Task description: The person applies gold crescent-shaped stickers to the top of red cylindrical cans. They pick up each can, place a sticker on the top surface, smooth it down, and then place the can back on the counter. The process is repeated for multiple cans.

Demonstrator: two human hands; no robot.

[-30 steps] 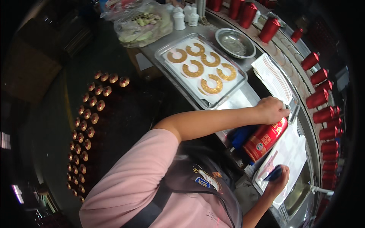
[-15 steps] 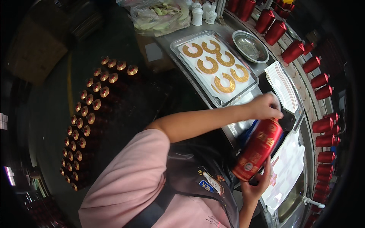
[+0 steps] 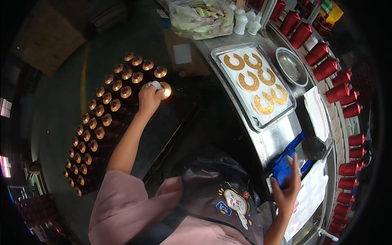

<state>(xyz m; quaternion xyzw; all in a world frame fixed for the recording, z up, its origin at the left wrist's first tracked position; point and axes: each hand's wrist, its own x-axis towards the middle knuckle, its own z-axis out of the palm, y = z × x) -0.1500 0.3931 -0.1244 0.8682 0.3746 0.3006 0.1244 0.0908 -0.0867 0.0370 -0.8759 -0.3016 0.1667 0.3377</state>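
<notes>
My left hand [image 3: 149, 99] is stretched out to the left and closed round the neck of a red bottle. The bottle's gold shoulder [image 3: 166, 90] shows beside my fingers; its body is lost in the dark below. It stands at the near right end of rows of similar bottles with gold shoulders and red necks [image 3: 114, 105]. My right hand [image 3: 287, 188] is raised at the bench edge with its fingers apart and nothing in it. Something white covers a fingertip on each hand. Just beyond my right hand lies a crumpled blue cloth [image 3: 281, 168].
On the metal bench [image 3: 267, 145] lies a tray [image 3: 217, 52] with gold C-shaped labels on white sheets. Around it are a steel bowl [image 3: 292, 67], a stack of white strips [image 3: 316, 112], white bottles [image 3: 241, 21] and a plastic bag [image 3: 200, 18]. Red bottles [image 3: 338, 92] line a curved conveyor.
The red bottle has gone from between both hands at the bench to the rows on the left, in my left hand. My right hand has let go of it and spread its fingers.
</notes>
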